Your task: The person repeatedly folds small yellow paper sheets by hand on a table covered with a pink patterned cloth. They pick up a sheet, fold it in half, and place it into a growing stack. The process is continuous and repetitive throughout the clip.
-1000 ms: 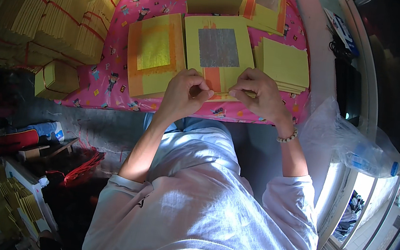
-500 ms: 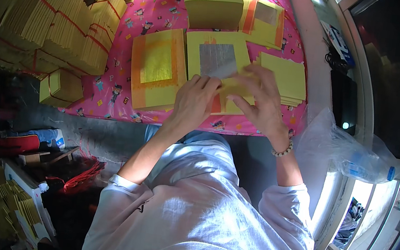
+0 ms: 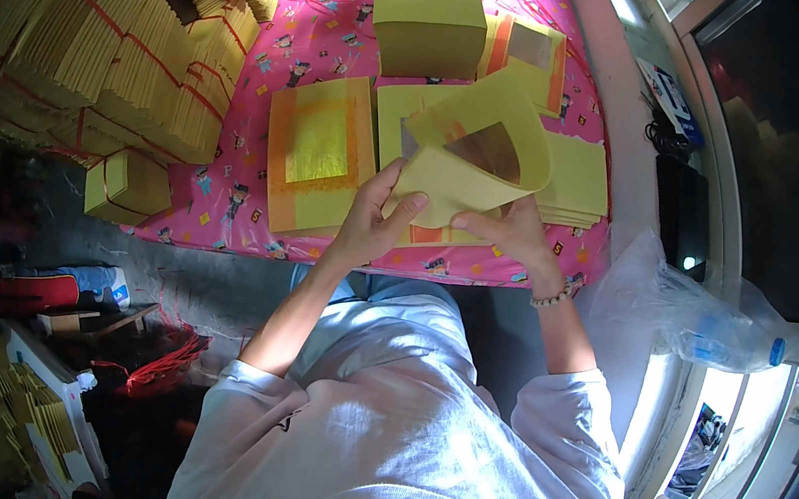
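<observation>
Left hand (image 3: 373,221): fingers clamped on bent paper (image 3: 454,181), near left | Right hand (image 3: 517,240): same, near right | Best grip softly, evenly, so nothing tears

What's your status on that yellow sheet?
Left hand, right hand both holding curled yellow sheet. Sheet blocks view of most of silver patch beneath.

Left hand (image 3: 372,226), just left of centre: gripping, thumb slanting up-right, fingers partly hidden. Right hand (image 3: 520,237), right of centre: gripping, thumb extended leftward, fingers mostly hidden. Left forearm (image 3: 295,312): bare, slanting up-right. Right forearm (image 3: 568,337): bare, slanting up-left, lower right.
</observation>
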Demonstrator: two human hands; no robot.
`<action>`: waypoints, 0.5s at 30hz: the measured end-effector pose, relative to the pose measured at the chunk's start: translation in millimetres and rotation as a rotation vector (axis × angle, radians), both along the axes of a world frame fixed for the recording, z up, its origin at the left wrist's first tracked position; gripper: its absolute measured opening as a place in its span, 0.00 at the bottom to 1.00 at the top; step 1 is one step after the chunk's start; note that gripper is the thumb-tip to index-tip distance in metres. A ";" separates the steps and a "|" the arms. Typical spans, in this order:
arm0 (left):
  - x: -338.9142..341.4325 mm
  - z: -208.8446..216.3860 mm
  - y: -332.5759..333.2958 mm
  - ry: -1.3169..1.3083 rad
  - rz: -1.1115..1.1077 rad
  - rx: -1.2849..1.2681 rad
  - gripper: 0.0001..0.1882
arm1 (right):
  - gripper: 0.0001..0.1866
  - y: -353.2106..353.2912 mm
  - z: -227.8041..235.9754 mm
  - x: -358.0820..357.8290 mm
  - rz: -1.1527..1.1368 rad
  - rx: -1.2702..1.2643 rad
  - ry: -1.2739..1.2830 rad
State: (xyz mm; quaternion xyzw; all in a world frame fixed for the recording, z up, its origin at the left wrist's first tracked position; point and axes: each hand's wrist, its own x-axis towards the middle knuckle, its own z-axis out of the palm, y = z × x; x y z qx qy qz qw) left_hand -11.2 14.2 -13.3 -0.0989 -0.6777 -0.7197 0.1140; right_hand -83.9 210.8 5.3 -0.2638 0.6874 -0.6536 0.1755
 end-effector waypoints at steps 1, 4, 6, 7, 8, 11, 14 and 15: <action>-5.1 -3.2 -2.0 0.045 0.033 -0.092 0.22 | 0.42 -1.6 3.3 1.7 0.016 -0.002 -0.014; -9.2 -0.4 -0.6 0.182 0.283 -0.379 0.29 | 0.38 -6.4 4.1 3.7 0.005 -0.059 0.051; -12.2 6.5 2.2 0.239 0.389 -0.430 0.30 | 0.36 -10.1 6.1 5.2 -0.018 -0.083 0.100; -14.7 8.7 2.1 0.248 0.389 -0.388 0.29 | 0.36 -12.9 10.8 7.0 -0.023 -0.083 0.107; -16.6 9.8 1.5 0.257 0.389 -0.345 0.27 | 0.35 -14.4 15.1 8.0 -0.028 -0.082 0.115; -18.1 -1.3 -4.3 0.235 0.241 -0.269 0.32 | 0.32 -16.8 23.6 7.7 0.019 -0.042 0.202; -18.4 -7.9 -2.6 0.174 0.155 -0.158 0.29 | 0.30 -15.1 27.9 3.8 0.033 0.072 0.311; -16.6 -8.2 0.7 0.171 0.185 -0.148 0.25 | 0.29 -16.0 25.4 4.0 0.002 0.057 0.307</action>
